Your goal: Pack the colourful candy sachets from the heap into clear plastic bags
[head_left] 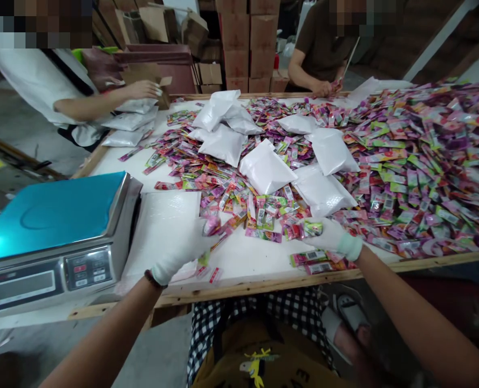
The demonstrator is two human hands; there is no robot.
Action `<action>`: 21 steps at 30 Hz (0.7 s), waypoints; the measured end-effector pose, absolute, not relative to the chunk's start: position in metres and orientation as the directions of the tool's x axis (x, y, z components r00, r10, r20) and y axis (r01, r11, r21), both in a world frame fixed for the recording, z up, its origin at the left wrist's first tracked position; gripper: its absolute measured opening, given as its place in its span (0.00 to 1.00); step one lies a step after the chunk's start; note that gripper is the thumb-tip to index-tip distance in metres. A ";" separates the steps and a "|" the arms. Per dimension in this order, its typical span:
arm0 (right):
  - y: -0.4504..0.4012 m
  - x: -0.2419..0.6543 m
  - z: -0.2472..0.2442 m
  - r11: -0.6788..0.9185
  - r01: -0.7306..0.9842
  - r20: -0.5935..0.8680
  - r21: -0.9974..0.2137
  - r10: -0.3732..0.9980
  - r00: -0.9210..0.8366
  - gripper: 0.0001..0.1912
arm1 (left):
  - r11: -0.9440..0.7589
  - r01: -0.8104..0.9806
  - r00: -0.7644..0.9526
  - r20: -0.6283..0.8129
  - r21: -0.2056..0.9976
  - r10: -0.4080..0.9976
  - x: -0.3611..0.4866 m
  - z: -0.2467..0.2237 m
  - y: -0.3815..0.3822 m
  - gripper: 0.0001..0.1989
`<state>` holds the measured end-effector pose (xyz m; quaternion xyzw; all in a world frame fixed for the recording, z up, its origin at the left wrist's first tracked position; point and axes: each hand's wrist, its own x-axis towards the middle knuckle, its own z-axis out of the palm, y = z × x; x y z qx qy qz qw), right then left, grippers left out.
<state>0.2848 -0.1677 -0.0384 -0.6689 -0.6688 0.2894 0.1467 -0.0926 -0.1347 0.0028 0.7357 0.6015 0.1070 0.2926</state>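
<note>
My left hand [180,248], in a white glove, is closed around a small bunch of candy sachets [211,225]; only their pink ends show past the fingers. It is beside a stack of white bubble mailers [166,213]. My right hand [325,235], gloved too, grips several pink and green sachets [312,229] whose ends point left. Between the hands lie loose sachets [266,213], some with barcodes up. Just below my right hand, a few more sachets [318,257] rest near the table's front edge.
A digital scale [53,215] with a blue top stands at left. Filled white mailers [266,168] lie on the sachet heap [421,172], which spreads far right. Across the table, one person's hand [144,90] touches stacked mailers; another person's hands [326,87] hold sachets. Cartons [247,46] stand behind.
</note>
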 end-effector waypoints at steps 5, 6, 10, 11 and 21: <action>-0.165 0.218 -0.050 0.122 0.879 -0.130 -0.462 0.970 -0.203 0.24 | -0.305 0.950 0.312 -0.205 0.068 0.928 -0.064 -0.019 -0.172 0.13; -0.164 0.209 -0.054 0.163 0.900 -0.134 -0.403 0.963 -0.235 0.24 | -0.285 0.959 0.276 -0.229 -0.006 0.933 -0.057 -0.024 -0.181 0.16; -0.171 0.201 -0.064 0.253 0.929 -0.202 -0.270 0.929 -0.312 0.25 | -0.238 0.965 0.206 -0.240 -0.111 0.949 -0.045 -0.038 -0.205 0.22; -0.174 0.204 -0.065 0.273 0.923 -0.207 -0.271 0.920 -0.333 0.22 | -0.215 0.971 0.186 -0.239 -0.101 0.953 -0.045 -0.040 -0.207 0.24; -0.124 0.157 -0.034 -0.088 0.649 -0.185 -0.756 0.979 -0.082 0.17 | -0.197 0.980 0.190 -0.212 -0.014 0.959 -0.063 -0.048 -0.194 0.19</action>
